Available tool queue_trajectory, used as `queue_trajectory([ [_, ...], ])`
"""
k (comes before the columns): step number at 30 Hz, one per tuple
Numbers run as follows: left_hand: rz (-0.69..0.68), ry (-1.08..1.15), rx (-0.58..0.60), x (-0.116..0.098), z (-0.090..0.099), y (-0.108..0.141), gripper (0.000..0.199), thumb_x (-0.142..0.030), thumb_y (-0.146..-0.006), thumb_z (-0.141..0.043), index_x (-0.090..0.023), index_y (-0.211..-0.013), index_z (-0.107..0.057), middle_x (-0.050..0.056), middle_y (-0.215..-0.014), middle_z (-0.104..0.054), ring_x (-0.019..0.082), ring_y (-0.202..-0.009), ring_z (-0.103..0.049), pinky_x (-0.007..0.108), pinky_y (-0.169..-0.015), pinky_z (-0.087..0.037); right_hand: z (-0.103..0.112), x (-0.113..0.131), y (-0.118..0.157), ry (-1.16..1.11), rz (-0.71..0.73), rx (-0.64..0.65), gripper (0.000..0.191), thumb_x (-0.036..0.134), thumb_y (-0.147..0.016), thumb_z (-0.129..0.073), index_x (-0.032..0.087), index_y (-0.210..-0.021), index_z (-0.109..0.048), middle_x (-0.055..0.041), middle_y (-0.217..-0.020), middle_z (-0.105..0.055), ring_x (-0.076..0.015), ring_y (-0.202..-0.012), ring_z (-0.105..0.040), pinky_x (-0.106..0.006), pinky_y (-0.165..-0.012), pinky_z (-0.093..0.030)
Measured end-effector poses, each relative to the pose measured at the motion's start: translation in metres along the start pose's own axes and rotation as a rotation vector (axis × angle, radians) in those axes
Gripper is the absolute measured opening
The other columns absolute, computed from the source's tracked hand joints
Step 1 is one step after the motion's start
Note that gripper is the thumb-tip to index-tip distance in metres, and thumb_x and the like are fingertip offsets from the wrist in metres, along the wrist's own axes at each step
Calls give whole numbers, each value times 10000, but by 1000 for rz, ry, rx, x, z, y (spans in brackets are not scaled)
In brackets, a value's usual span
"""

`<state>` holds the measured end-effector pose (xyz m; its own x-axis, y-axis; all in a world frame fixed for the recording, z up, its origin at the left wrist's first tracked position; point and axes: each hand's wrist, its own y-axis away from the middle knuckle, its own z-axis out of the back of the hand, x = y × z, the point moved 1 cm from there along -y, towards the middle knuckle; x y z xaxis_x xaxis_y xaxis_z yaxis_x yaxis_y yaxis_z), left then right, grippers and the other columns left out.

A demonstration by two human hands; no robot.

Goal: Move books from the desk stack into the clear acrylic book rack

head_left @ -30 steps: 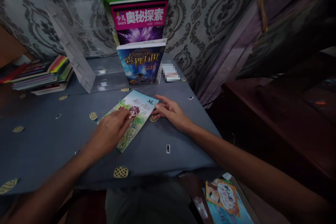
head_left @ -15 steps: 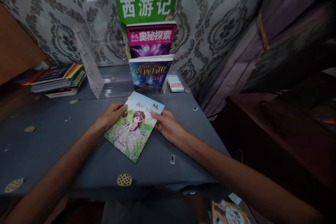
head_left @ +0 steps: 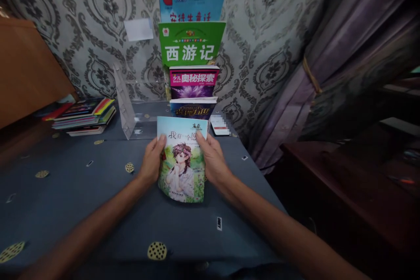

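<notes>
Between my two hands is a thin book (head_left: 182, 162) with a girl in a green meadow on its cover, raised nearly upright and bowed a little. My left hand (head_left: 152, 157) grips its left edge, thumb on the front. My right hand (head_left: 212, 155) grips the right edge near the top, thumb also on the cover. Behind it, a clear tiered display rack (head_left: 124, 105) carries upright books: a dark blue one (head_left: 193, 108) partly hidden by the held book, a magenta one (head_left: 193, 79), a green one (head_left: 192, 43) and a light blue one (head_left: 193, 2) at the back.
A stack of books (head_left: 87, 116) lies at the left of the table (head_left: 108, 201), which has a blue patterned cloth. Right of the rack is a pale, partly blurred flat object (head_left: 220, 125). A purple curtain (head_left: 295, 92) and dark red furniture (head_left: 341, 192) are at the right.
The book has turned from slanted to straight and been lifted more upright, now overlapping the dark blue book. My view has tilted up, bringing the light blue book into sight.
</notes>
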<state>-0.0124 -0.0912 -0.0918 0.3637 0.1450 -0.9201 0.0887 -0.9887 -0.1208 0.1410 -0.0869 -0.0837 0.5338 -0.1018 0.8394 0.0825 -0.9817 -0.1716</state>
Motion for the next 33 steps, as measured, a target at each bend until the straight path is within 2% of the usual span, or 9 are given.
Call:
queue_trajectory([
  [3, -129, -87, -8, -1, 3, -1, 448, -561, -679, -842, -154, -819, -720, -22, -653, -687, 118, -587, -618, 216, -579, -497, 5, 11, -3, 212, 219, 30, 401, 562, -855, -694, 218, -1062, -698, -51, -1056, -772, -245, -999, -705, -391, -912, -563],
  [5, -142, -124, 7, 0, 4, -1, 414, -523, -644, -875, -153, -697, -699, -39, -571, -640, 92, -515, -563, 192, -511, -459, 9, 14, -3, 351, 341, 32, 393, 566, -905, -631, 222, -1082, -701, -49, -1062, -763, -235, -991, -692, -378, -908, -552],
  [7, -112, -128, 51, 1, 5, 0, 397, -500, -628, -890, -147, -723, -734, -3, -658, -715, 122, -577, -627, 212, -560, -516, 14, 12, -2, 439, 405, 31, 389, 561, -932, -593, 222, -1089, -701, -51, -1040, -759, -231, -971, -684, -373, -885, -550],
  [9, -66, -128, 112, 4, 6, 2, 425, -485, -632, -891, -142, -857, -783, 58, -863, -790, 190, -736, -712, 280, -690, -590, 18, 6, 1, 481, 429, 26, 389, 557, -941, -578, 219, -1091, -700, -57, -1023, -754, -233, -962, -680, -377, -878, -547],
  [12, -5, -147, 176, 11, 9, 5, 503, -469, -635, -895, -143, -1003, -791, 104, -1034, -795, 255, -896, -745, 361, -828, -611, 23, -6, 7, 497, 412, 12, 398, 564, -930, -588, 213, -1083, -697, -66, -1024, -756, -243, -976, -679, -385, -886, -548],
  [15, 36, -167, 210, 18, 14, 8, 543, -452, -615, -910, -161, -1056, -782, 95, -1058, -793, 262, -951, -747, 370, -884, -600, 27, -17, 12, 488, 369, 17, 410, 575, -910, -611, 210, -1079, -687, -75, -1045, -758, -243, -977, -682, -379, -873, -559],
  [20, 97, -163, 221, 20, 15, 13, 541, -426, -564, -934, -176, -1021, -791, 77, -1037, -798, 276, -971, -748, 388, -921, -590, 28, -21, 15, 461, 352, 4, 387, 546, -863, -670, 213, -1058, -676, -74, -1042, -760, -232, -939, -689, -365, -838, -572],
  [27, 103, -149, 197, 15, 11, 16, 504, -314, -557, -924, -185, -1027, -795, 89, -1062, -793, 295, -1008, -742, 390, -923, -593, 23, -17, 17, 368, 253, -62, 328, 460, -743, -781, 248, -971, -676, -38, -992, -772, -238, -911, -686, -369, -833, -569],
  [33, 116, -167, 206, 14, 12, 16, 473, -309, -567, -918, -201, -1011, -795, 77, -1056, -796, 299, -1008, -744, 422, -938, -589, 26, -18, 17, 393, 238, -60, 313, 379, -737, -780, 241, -999, -677, -32, -977, -778, -229, -889, -693, -359, -813, -576],
])
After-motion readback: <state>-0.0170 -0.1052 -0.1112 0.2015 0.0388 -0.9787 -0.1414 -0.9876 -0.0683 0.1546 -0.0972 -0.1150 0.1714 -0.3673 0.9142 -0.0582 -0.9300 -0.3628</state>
